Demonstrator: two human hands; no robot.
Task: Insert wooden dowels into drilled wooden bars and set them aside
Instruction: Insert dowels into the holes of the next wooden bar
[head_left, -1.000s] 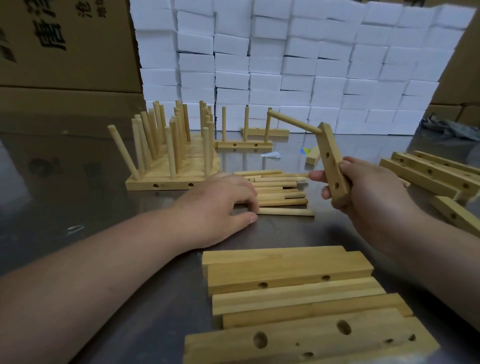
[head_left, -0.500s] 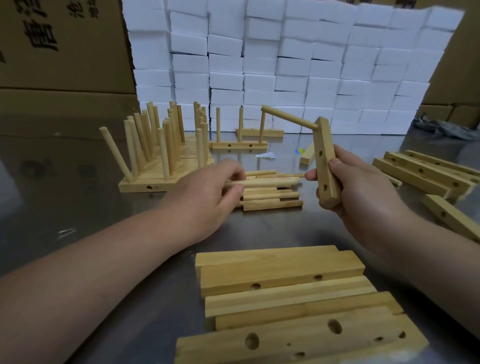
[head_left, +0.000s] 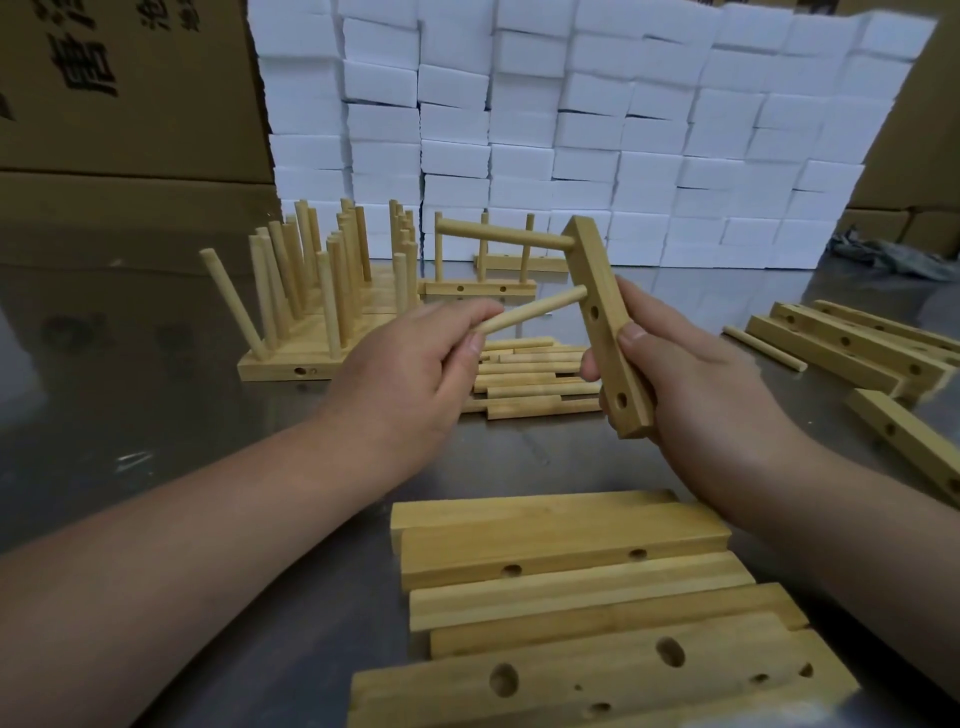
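My right hand (head_left: 696, 384) grips a drilled wooden bar (head_left: 605, 322), held nearly upright above the table. One dowel (head_left: 501, 236) sticks out of the bar's top hole, pointing left. My left hand (head_left: 415, 374) pinches a second dowel (head_left: 540, 310) whose far end meets the bar at its middle hole. Loose dowels (head_left: 535, 379) lie in a pile on the table behind both hands. Finished bars with upright dowels (head_left: 311, 306) stand at the back left.
Stacked drilled bars (head_left: 566, 561) lie at the near edge below my hands. More drilled bars (head_left: 852, 348) lie at the right, with a single dowel (head_left: 763, 347) beside them. Two small doweled bars (head_left: 480, 286) stand behind. White foam blocks (head_left: 571, 130) and cardboard boxes (head_left: 124, 104) wall the back.
My left hand picked a dowel from the loose pile, lifted it and brought its end to the bar's middle hole. My right hand turned the bar more upright.
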